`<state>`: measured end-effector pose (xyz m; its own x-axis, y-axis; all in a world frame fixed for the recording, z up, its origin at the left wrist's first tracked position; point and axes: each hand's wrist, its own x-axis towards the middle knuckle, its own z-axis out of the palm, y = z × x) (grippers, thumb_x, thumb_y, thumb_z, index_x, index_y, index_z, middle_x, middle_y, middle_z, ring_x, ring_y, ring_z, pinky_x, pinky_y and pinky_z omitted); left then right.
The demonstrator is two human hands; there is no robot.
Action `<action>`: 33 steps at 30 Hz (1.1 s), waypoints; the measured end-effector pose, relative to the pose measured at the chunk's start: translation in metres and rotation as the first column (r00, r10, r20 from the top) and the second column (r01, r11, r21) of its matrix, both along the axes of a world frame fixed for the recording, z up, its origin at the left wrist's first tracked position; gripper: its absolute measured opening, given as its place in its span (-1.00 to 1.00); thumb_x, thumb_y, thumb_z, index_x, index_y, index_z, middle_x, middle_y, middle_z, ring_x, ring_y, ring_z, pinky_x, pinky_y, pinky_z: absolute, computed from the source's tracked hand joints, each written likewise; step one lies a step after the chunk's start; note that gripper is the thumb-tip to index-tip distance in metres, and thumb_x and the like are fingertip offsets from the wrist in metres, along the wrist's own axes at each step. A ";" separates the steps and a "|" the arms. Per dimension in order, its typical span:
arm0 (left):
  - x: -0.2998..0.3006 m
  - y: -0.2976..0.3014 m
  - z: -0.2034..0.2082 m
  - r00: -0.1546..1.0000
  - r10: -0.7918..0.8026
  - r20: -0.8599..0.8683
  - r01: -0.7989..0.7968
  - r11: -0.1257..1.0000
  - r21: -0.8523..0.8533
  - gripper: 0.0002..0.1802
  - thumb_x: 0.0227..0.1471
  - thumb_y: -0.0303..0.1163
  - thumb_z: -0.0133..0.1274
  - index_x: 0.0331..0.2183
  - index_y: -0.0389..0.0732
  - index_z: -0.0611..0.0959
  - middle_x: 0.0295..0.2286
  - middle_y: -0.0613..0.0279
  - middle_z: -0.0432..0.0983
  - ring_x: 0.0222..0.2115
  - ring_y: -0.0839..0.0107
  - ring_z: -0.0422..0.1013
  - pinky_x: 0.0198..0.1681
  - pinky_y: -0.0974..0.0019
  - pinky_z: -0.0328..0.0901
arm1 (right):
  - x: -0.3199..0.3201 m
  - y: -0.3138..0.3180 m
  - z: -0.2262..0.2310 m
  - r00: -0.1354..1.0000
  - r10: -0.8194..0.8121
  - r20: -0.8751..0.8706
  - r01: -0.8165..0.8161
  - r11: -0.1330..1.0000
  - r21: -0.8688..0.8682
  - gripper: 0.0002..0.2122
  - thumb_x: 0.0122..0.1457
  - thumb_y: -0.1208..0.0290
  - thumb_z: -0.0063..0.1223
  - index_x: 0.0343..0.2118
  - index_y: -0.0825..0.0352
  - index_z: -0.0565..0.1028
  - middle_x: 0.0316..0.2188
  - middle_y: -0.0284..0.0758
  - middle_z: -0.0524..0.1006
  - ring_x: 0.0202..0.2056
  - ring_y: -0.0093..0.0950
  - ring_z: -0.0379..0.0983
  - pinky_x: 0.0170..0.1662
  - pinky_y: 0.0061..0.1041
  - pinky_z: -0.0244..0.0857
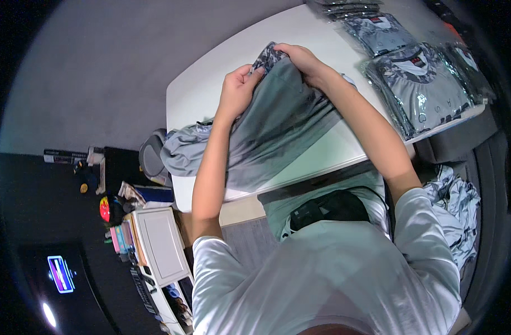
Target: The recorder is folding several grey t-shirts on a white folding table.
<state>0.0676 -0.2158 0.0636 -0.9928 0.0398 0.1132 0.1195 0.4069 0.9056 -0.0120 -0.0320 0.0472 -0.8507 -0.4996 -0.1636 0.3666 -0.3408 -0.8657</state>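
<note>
A grey T-shirt [278, 120] with a dark patterned band at its top edge is spread over the white table [211, 84], with its lower part hanging toward me. My left hand [237, 93] is closed on the patterned edge, thumb on top. Farther right, my right hand [304, 64] pinches the same edge near its far corner. The fabric between both hands is raised and folded. Lighter grey bunched cloth [188, 148] lies beside my left forearm; I cannot tell whether it belongs to the same shirt.
Folded grey shirts in clear bags [420, 89] lie at the table's right end, with more stacked bags [350, 8] behind. A heap of pale clothing [453, 212] sits low on the right. At left stand a grey bin [152, 153] and a white cabinet [163, 243].
</note>
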 end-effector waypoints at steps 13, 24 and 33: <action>-0.035 -0.012 0.121 0.959 0.282 0.015 -0.264 0.876 0.404 -0.70 0.17 -0.22 -0.02 -0.37 -0.27 0.64 -0.45 0.31 0.59 -0.48 0.44 0.49 -0.33 0.36 0.39 | -0.017 0.042 -0.003 0.687 0.532 -0.495 -0.240 0.809 0.536 -0.64 0.07 0.07 0.29 -0.27 0.30 0.64 -0.43 -0.47 0.59 -0.41 -0.64 0.40 -0.27 -0.56 0.30; -0.019 -0.044 0.092 0.830 0.020 -0.557 -0.491 0.500 -0.713 -0.75 0.04 -0.30 0.07 -0.27 -0.25 0.63 -0.42 0.10 0.59 -0.36 0.14 0.52 -0.21 0.18 0.38 | -0.025 0.030 -0.009 0.975 0.057 -0.214 -0.041 0.996 0.081 -0.52 0.26 0.07 -0.02 0.03 0.42 0.45 -0.03 -0.23 0.53 -0.10 -0.44 0.50 0.04 -0.46 0.33; -0.020 0.008 0.057 0.998 -0.022 0.054 0.050 0.805 -0.592 -0.73 0.08 -0.31 0.07 -0.37 -0.36 0.66 -0.50 0.16 0.57 -0.54 0.47 0.39 -0.38 0.33 0.31 | -0.007 0.027 0.001 0.982 0.125 -0.141 -0.133 0.990 -0.049 -0.47 0.32 -0.05 -0.17 0.00 0.42 0.45 -0.08 -0.20 0.53 -0.09 -0.46 0.47 0.03 -0.42 0.33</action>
<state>0.0476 -0.2078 0.1208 -0.9925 0.1214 0.0138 0.1123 0.8621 0.4941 -0.0192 -0.0048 0.0484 -0.7906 -0.6121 -0.0173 0.2901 -0.3496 -0.8908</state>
